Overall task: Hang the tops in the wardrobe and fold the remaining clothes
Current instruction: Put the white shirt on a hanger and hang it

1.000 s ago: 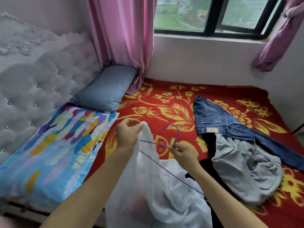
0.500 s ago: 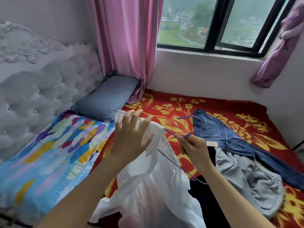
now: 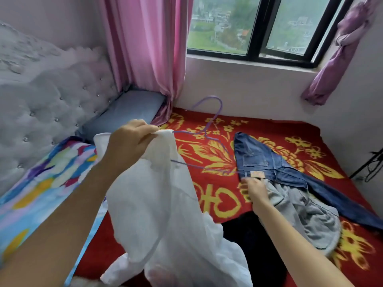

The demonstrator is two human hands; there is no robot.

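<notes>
My left hand (image 3: 128, 146) grips the shoulder of a thin white top (image 3: 165, 204) and holds it up over the bed. A purple wire hanger (image 3: 217, 104) sticks out of the top to the right, its hook pointing up and its left end hidden inside the cloth. Lower right, my right hand (image 3: 253, 191) reaches to the hanger's right corner; its fingertips are blurred and seem to pinch the wire. Blue jeans (image 3: 261, 158), a light grey garment (image 3: 300, 210) and a black garment (image 3: 248, 245) lie on the bed.
The bed has a red blanket with yellow flowers (image 3: 217, 201). A colourful pillow (image 3: 41, 183) and a blue-grey pillow (image 3: 128, 108) lie by the tufted headboard (image 3: 51, 104). A pink curtain (image 3: 149, 48) and a window stand behind. No wardrobe is in view.
My left hand closed on the top's shoulder and lifted it. The hanger rose and slid into the top. My right hand moved down and right to the hanger's end.
</notes>
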